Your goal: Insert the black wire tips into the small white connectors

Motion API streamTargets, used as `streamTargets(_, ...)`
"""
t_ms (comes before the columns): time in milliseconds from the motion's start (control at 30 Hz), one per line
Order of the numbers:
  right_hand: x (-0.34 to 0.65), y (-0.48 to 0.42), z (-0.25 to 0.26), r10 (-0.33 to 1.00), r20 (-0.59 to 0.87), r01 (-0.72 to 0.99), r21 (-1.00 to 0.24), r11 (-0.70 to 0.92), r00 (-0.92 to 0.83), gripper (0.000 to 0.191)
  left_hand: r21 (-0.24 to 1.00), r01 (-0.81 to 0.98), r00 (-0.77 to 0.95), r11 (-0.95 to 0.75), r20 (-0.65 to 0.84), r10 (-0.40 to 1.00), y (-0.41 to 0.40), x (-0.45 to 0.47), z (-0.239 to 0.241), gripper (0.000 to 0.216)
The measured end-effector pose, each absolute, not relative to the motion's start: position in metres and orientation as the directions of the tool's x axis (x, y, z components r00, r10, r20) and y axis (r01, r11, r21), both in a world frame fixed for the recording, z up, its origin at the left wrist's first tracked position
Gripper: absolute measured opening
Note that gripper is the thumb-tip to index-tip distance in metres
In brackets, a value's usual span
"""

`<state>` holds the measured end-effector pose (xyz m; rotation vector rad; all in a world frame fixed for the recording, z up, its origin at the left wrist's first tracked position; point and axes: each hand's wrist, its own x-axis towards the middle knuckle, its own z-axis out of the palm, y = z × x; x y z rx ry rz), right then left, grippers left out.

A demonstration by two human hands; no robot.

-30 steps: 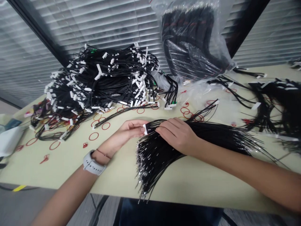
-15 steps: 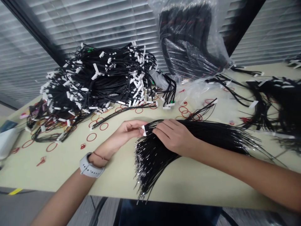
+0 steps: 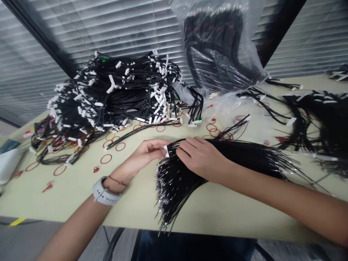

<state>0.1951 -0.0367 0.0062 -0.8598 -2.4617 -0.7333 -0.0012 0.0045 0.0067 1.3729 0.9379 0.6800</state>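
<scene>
Between thumb and fingers, my left hand (image 3: 152, 150) pinches a small white connector housing (image 3: 166, 151). Several black wires run from that housing toward my right hand (image 3: 199, 157). The right fingers are curled together just right of the connector, above a thick bundle of loose black wires (image 3: 174, 188). A wire appears to be in the right fingertips, though the fingers hide most of it. Shiny metal terminals tip the bundle's wires, fanning out at its near left end.
Behind my left hand lies a big heap of black cables (image 3: 119, 96) with white connectors. A clear plastic bag (image 3: 217, 54) of black wires leans against the blinds. Red rubber bands (image 3: 106, 158) are scattered about the table (image 3: 81, 192). More cables (image 3: 328, 119) lie at the right.
Both hands stay almost where they were, the left still on the connector. The right fingertips have shifted very slightly; otherwise the view has only moved a little.
</scene>
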Motion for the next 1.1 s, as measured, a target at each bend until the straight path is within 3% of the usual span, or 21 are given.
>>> streamTargets(667, 0.1984, -0.0322, 0.0038, 0.493, 0.519, 0.638, 0.137, 0.758, -0.698, 0.023, 0.98, 0.061, 0.498, 0.189, -0.193, 0.846, 0.0021, -0.0019, 0.0089, 0.024)
streamTargets(800, 0.1982, -0.0305, 0.0019, 0.528, 0.526, 0.624, 0.006, 0.782, -0.667, 0.024, 0.977, 0.049, 0.505, 0.206, -0.202, 0.839, 0.0031, -0.0025, 0.0078, 0.025)
streamTargets(1000, 0.195, -0.0287, 0.004, 0.644, 0.544, 0.594, -0.297, 0.748, -0.539, 0.023, 0.979, 0.063, 0.518, 0.194, -0.198, 0.832, 0.0036, -0.0038, 0.0066, 0.025)
streamTargets(1100, 0.1949, -0.0275, 0.0026, 0.679, 0.535, 0.585, -0.369, 0.723, -0.502, 0.02, 0.983, 0.066, 0.532, 0.174, -0.182, 0.827, 0.0031, -0.0045, 0.0061, 0.025)
